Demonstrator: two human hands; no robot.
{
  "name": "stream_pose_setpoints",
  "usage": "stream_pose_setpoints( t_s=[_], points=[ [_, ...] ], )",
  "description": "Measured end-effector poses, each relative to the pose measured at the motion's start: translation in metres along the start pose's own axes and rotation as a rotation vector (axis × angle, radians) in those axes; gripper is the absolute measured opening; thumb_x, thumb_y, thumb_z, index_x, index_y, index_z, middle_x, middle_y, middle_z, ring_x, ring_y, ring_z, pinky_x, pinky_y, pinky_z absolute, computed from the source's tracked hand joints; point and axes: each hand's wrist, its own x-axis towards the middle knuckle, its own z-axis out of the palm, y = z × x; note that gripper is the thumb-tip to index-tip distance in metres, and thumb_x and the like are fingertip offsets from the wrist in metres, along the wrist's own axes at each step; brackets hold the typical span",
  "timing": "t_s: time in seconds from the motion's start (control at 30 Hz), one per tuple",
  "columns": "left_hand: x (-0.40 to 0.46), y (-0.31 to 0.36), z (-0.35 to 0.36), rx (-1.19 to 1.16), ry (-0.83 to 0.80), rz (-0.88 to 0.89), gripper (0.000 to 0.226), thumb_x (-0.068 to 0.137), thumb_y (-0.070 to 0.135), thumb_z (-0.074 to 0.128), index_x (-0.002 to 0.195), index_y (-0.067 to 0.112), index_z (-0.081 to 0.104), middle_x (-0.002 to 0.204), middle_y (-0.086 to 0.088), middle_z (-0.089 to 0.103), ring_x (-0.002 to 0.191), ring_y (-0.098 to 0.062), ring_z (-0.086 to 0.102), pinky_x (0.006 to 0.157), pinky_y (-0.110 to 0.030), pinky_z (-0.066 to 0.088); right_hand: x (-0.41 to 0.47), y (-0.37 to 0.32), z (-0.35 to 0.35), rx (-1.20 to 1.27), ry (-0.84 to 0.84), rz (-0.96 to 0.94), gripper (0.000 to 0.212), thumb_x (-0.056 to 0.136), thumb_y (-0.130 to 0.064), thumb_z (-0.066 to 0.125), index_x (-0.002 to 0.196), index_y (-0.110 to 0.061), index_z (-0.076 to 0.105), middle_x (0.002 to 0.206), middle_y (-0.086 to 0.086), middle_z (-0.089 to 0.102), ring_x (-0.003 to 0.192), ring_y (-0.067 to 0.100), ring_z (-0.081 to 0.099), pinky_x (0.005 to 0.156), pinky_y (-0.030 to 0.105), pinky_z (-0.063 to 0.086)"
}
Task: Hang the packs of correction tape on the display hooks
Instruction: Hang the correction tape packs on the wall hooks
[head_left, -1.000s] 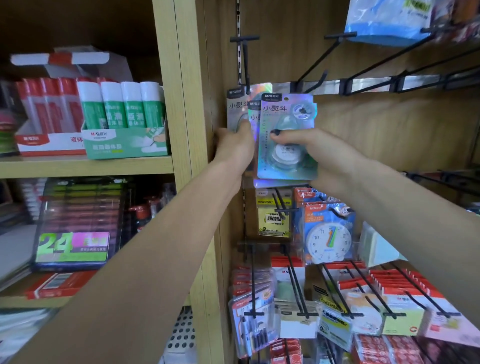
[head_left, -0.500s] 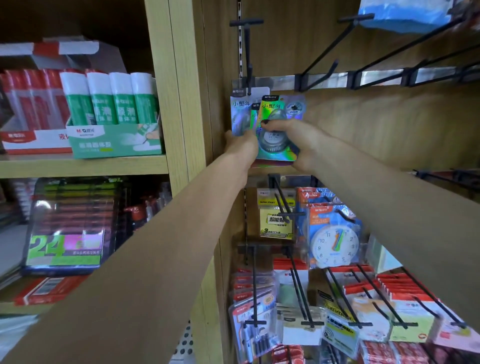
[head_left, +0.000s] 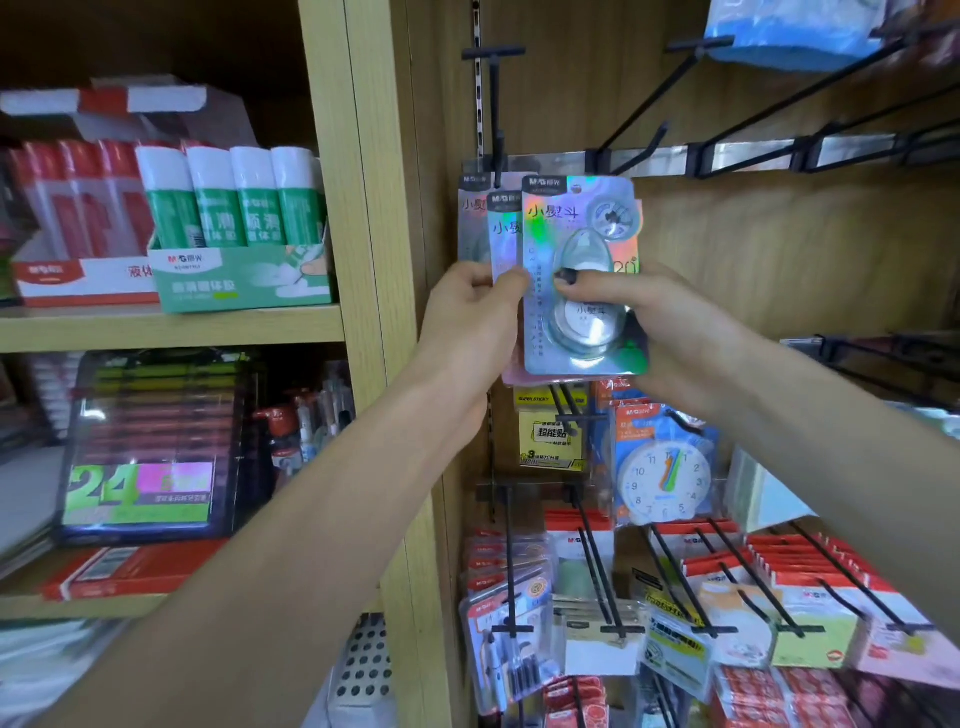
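Several shiny holographic packs of correction tape are fanned out in front of the wooden back panel. My right hand (head_left: 649, 322) grips the front pack (head_left: 576, 228), thumb across its clear blister. My left hand (head_left: 467, 312) pinches the packs behind it (head_left: 501, 223) at their lower left. The rearmost pack (head_left: 472, 208) reaches up to the black display hook (head_left: 496, 104), whose tip ends just above the packs' tops. Whether any pack hangs on the hook I cannot tell.
More black hooks (head_left: 639, 130) stick out along the metal rail to the right, one carrying a blue pack (head_left: 784, 31). Below hang sticky notes (head_left: 550, 431), a toy clock (head_left: 665, 483) and red-topped packs. Glue-stick boxes (head_left: 234, 228) sit on the left shelf.
Half a second ago both hands pushed the packs toward the hook and panel. Now the packs have come back toward me and sit larger in view, still in both hands.
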Motion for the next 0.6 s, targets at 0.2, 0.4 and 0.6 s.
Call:
stream_pose_setpoints(
  t_s=[0.2,0.4,0.6],
  points=[
    [-0.012,0.013,-0.007,-0.026,0.056,0.08,0.011,0.108,0.01,0.051,0.105,0.014,0.061,0.102,-0.013,0.077,0.077,-0.027,0.073,0.054,-0.041,0.062,-0.012,-0.012,0.007,-0.029,-0.068,-0.055,0.025,0.1,-0.005,0.059,0.123,-0.007,0.068,0.101,0.005,0.081,0.089,0.018,0.078,0.074,0.03,0.065],
    [-0.014,0.02,-0.008,-0.015,0.12,0.177,0.02,0.108,0.009,0.049,0.093,0.02,0.057,0.076,0.004,0.071,0.066,-0.021,0.069,0.057,-0.045,0.06,-0.023,-0.014,0.007,-0.066,-0.128,-0.064,0.029,0.101,-0.008,0.058,0.128,-0.016,0.065,0.108,0.003,0.078,0.095,0.016,0.078,0.079,0.033,0.064],
    [-0.025,0.015,-0.008,-0.034,0.138,0.236,0.013,0.109,0.006,0.047,0.103,0.012,0.056,0.079,0.001,0.063,0.05,-0.002,0.063,0.04,-0.023,0.052,-0.033,-0.011,0.0,-0.116,-0.143,-0.031,0.039,0.096,-0.016,0.065,0.134,-0.023,0.063,0.128,0.005,0.075,0.117,0.025,0.073,0.1,0.043,0.059]
  ],
)
